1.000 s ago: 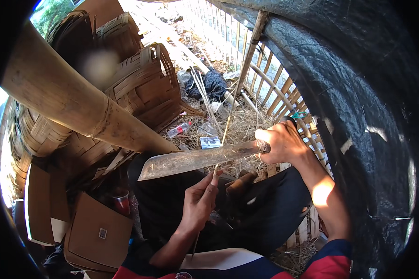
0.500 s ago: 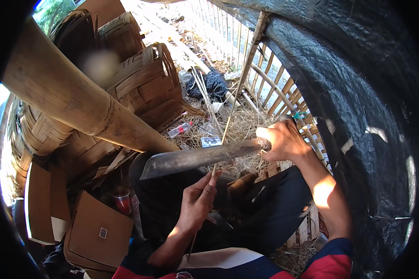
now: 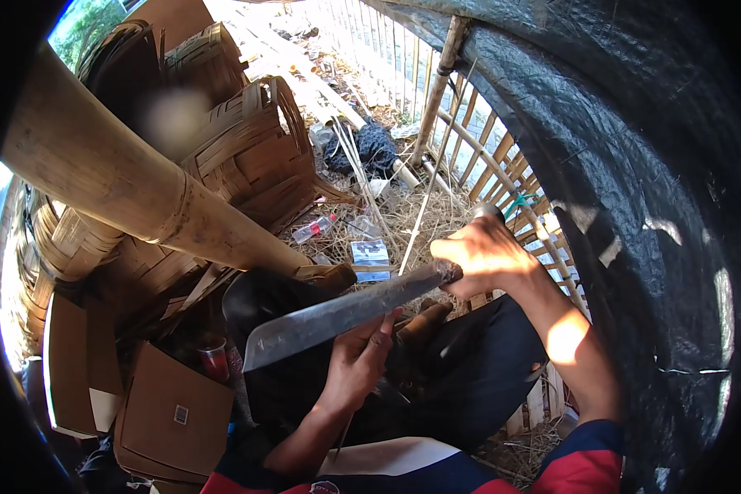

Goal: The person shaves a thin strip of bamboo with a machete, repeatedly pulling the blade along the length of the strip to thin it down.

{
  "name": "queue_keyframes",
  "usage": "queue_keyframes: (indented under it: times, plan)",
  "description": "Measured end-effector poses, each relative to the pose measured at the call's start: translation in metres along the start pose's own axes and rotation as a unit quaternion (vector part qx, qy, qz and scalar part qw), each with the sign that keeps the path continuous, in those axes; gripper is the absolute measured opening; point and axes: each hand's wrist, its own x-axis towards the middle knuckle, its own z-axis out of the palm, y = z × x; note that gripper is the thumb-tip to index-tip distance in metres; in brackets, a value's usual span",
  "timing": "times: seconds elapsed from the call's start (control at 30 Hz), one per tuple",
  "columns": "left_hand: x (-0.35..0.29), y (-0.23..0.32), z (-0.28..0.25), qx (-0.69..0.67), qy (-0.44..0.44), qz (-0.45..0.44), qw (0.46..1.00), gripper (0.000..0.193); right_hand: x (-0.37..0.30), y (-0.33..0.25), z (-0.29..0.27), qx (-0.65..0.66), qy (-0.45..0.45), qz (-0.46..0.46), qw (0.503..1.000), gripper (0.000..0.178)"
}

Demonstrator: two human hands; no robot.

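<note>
My right hand (image 3: 487,257) is closed round the handle of a machete (image 3: 329,317), whose broad grey blade points left and slightly down. A long thin bamboo strip (image 3: 426,202) slants away from me toward the fence, pinched in my left hand (image 3: 358,362). Its lower end shows under my left wrist, beside my shirt. The blade crosses in front of the strip just above my left fingertips and hides part of it. Whether the edge touches the strip I cannot tell. Between my dark-clothed legs lies a short brown piece of wood or bamboo (image 3: 424,321).
A thick bamboo pole (image 3: 140,177) crosses from the upper left. Woven bamboo baskets (image 3: 247,148) stand behind it, with cardboard boxes (image 3: 169,412) and a red cup (image 3: 214,360) below. Black plastic sheeting (image 3: 650,206) hangs at right beside a bamboo fence (image 3: 490,156). Straw and a plastic bottle (image 3: 314,229) lie ahead.
The machete has moved left and down toward me, its blade now tilted and lower over my left hand. The strip's far end has swung right. My left hand still pinches it.
</note>
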Motion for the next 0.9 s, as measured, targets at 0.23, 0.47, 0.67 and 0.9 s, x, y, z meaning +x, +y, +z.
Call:
queue_keyframes:
  times: [0.23,0.47,0.67,0.9]
  plan:
    - [-0.012,0.005,-0.006,-0.035,-0.009,-0.037,0.999,0.035,-0.027,0.047,-0.001,-0.025,0.033,0.179,0.983,0.031]
    - [-0.006,-0.008,-0.005,-0.037,-0.022,-0.039,0.998,0.036,-0.014,0.011,-0.004,-0.034,-0.053,0.091,0.994,0.032]
    - [-0.012,0.003,-0.013,-0.039,-0.02,-0.035,0.998,0.037,-0.016,0.037,0.007,-0.053,0.076,0.073,0.993,0.034]
    - [-0.016,-0.009,-0.019,-0.004,-0.006,-0.023,1.0,0.034,-0.03,0.049,0.016,-0.058,0.063,0.19,0.978,0.043]
